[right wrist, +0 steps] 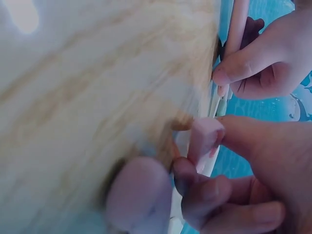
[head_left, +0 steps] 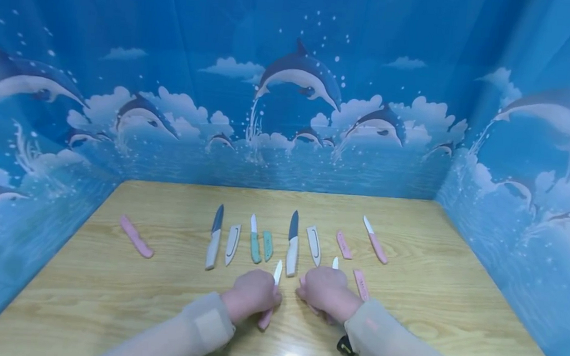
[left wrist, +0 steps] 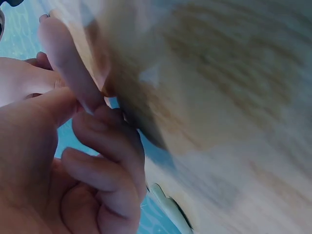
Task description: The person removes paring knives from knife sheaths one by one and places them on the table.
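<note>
In the head view my left hand point(head_left: 255, 292) grips a pink-handled paring knife point(head_left: 265, 319), its white blade pointing away from me. To the right, my right hand point(head_left: 326, 289) is low over the table. The right wrist view shows its thumb and fingers pinching a small pink knife sheath point(right wrist: 204, 139). A second pink-handled knife lies partly hidden under that hand, its white blade point(head_left: 336, 263) showing beyond the knuckles and its rounded handle point(right wrist: 139, 195) close by in the right wrist view. Another pink sheath point(head_left: 361, 284) lies right of the hand.
Behind my hands lie white-handled knives point(head_left: 213, 245) with dark blades, white sheaths point(head_left: 232, 245), a green knife point(head_left: 255, 242) and its green sheath point(head_left: 267, 246). At the right are a pink sheath point(head_left: 344, 244) and pink knife point(head_left: 377, 247); far left, a long pink piece point(head_left: 135, 237).
</note>
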### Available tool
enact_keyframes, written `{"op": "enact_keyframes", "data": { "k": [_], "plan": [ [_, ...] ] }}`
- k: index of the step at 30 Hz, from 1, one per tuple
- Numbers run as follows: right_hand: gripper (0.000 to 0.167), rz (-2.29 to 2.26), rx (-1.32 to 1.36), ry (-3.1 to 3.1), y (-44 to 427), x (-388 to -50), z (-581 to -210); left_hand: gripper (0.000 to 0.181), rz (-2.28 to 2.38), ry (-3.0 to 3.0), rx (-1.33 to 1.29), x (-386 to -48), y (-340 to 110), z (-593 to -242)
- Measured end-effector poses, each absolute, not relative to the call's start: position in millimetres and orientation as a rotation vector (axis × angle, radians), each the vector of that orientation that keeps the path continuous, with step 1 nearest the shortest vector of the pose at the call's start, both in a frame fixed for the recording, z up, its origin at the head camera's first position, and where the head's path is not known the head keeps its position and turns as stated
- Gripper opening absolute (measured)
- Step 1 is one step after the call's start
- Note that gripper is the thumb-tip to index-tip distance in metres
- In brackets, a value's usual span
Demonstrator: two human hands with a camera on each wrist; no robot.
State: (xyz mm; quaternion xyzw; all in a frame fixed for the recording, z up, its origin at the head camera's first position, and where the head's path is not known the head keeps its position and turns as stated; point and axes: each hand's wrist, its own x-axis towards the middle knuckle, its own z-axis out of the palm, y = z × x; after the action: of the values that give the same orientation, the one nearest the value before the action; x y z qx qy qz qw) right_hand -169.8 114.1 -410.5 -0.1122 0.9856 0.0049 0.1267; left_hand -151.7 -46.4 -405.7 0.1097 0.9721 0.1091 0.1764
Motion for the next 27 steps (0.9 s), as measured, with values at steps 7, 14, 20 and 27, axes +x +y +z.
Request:
{"op": "enact_keyframes", "data": {
  "k": [7, 14, 20, 27],
  "plan": [
    [0.054, -0.017, -0.331, 2.908, 114.4, -170.3, -411.2, 0.049, 0.276, 2.802, 0.264, -152.5, -43.1, -406.3],
    [0.049, -0.011, -0.358, 2.890, 113.3, -170.1, -410.8, 0.053, 0.281, 2.791, 0.256, -154.3, -43.0, -409.0],
    [0.048, -0.020, -0.350, 2.887, 112.2, -170.0, -411.2, 0.056, 0.323, 2.733, 0.236, -156.1, -43.6, -409.9],
    [0.047, -0.028, -0.345, 2.890, 111.9, -170.1, -411.9, 0.057, 0.341, 2.706, 0.221, -155.8, -43.6, -409.3]
  ]
}}
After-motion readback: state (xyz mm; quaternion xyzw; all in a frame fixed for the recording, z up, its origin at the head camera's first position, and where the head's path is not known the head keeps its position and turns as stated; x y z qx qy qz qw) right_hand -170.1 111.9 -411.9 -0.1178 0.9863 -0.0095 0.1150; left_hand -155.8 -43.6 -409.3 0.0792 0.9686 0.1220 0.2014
